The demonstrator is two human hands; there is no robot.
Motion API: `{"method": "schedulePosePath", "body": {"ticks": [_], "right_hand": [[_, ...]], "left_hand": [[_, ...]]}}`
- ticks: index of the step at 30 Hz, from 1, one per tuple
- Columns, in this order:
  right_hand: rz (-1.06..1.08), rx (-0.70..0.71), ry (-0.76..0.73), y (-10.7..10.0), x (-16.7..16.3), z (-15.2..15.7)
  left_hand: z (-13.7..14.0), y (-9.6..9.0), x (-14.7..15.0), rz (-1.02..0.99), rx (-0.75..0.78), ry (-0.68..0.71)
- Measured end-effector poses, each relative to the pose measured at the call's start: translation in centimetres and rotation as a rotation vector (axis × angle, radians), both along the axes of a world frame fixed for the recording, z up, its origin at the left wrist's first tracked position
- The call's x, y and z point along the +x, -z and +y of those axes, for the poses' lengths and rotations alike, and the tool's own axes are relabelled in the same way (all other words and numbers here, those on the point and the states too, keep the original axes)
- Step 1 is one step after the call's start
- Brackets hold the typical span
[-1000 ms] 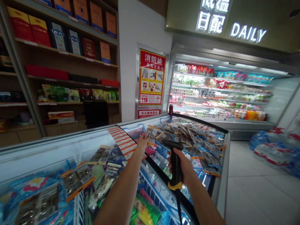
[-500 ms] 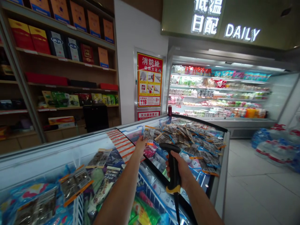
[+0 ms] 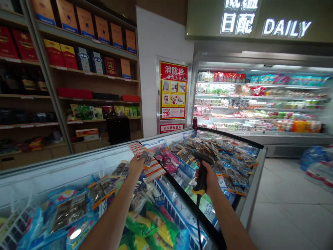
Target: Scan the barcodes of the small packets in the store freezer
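My left hand (image 3: 137, 164) grips a small clear packet with an orange edge and dark contents (image 3: 147, 158), held above the striped red-and-white label sheets (image 3: 156, 171). In my right hand (image 3: 211, 178) is a black and yellow barcode scanner (image 3: 202, 178), its head toward the packets and its cord hanging down. Many similar dark packets (image 3: 205, 147) lie heaped on the glass lid at the freezer's far right. Several more, such as an orange-edged packet (image 3: 101, 190), rest on frozen goods in the freezer's left part.
The chest freezer (image 3: 256, 173) spans the foreground, with a black lid frame (image 3: 182, 196) across it and white wire baskets inside. A red can (image 3: 195, 123) stands on its back rim. Behind are wooden shelves, a wall poster (image 3: 173, 90) and a lit refrigerated display (image 3: 260, 100). Bottled water packs (image 3: 316, 173) sit on the floor at right.
My left hand has moved left with the packet, from beside the heap to over the label sheets. The scanner stays in my right hand, slightly farther right. The view has turned left.
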State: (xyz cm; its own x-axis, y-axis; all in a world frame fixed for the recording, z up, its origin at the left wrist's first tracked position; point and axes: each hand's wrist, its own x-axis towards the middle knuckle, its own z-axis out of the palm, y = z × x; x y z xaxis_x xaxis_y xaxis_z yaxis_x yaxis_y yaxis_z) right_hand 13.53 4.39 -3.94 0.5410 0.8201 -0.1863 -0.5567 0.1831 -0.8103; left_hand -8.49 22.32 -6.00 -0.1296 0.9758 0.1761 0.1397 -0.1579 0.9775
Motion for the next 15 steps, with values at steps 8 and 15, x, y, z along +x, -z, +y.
{"method": "schedulePosePath", "body": {"ticks": [8,15], "right_hand": [[-0.016,-0.024,0.056,-0.5,1.1,-0.9],[-0.036,-0.062,0.119,-0.8,3.6,-3.1]], "left_hand": [[-4.2,-1.7,-2.2,0.645,0.126,-0.282],[-4.6,-1.9,14.5,0.738,0.082,0.150]]}}
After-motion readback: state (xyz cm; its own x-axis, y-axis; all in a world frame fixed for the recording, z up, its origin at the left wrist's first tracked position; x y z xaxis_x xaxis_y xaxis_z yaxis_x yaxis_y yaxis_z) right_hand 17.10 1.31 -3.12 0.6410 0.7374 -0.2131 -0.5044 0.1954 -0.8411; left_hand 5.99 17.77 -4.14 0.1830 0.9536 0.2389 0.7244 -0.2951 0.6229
